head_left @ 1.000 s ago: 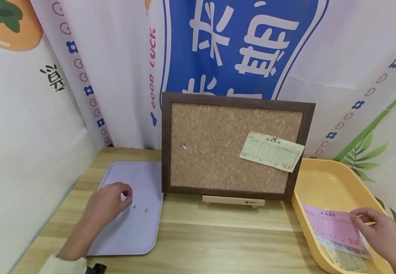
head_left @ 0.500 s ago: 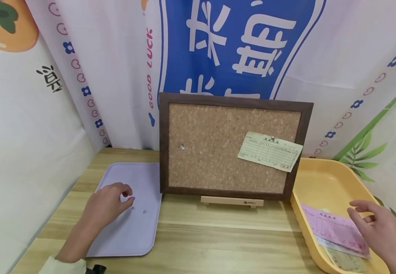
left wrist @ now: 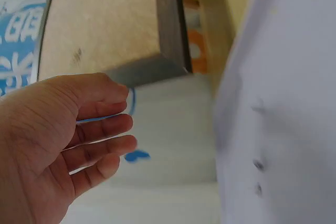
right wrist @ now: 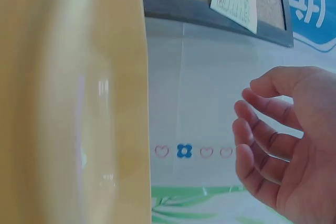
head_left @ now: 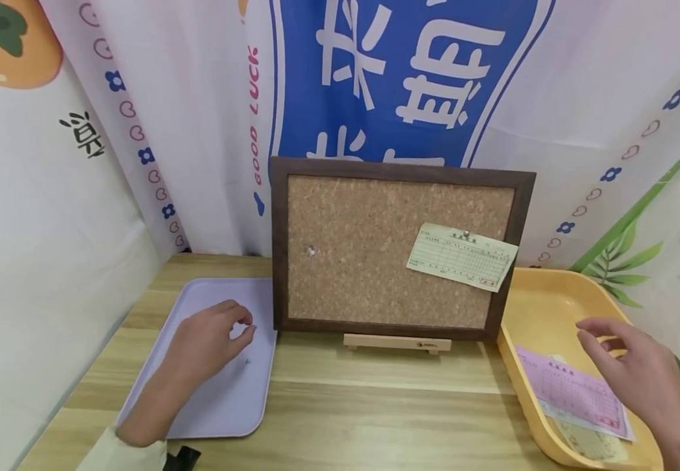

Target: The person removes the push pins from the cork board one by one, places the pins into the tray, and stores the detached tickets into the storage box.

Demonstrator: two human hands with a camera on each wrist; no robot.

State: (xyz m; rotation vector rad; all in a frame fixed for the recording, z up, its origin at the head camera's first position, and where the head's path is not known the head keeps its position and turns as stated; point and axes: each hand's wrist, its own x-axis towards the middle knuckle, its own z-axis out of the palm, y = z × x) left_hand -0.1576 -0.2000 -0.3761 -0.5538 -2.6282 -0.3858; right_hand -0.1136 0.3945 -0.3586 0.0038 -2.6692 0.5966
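My left hand [head_left: 207, 340] hovers over the lilac tray [head_left: 222, 412], thumb and fingers loosely curved with a gap between them. Small pins [left wrist: 258, 164] lie on that tray; one pin [head_left: 248, 361] shows just below the hand in the head view. Over the yellow bin [head_left: 552, 294] hangs my right hand [head_left: 634, 366], its fingers relaxed and holding nothing. A pink receipt slip [head_left: 572, 389] lies in the bin on top of other papers [head_left: 593, 441]. On the framed cork board [head_left: 363, 261] a pale green receipt slip [head_left: 460, 256] hangs tilted from a pin [head_left: 466, 234].
A cluster of pins [head_left: 311, 250] is stuck in the left side of the cork. The board leans upright on a small wooden stand [head_left: 397, 343] on the wooden table [head_left: 387, 412]. Behind it hangs a printed curtain [head_left: 210, 131].
My right hand has let go of the pink slip and risen away from it, up and left. The left hand has moved right and slightly up over the tray. The view has shifted slightly.
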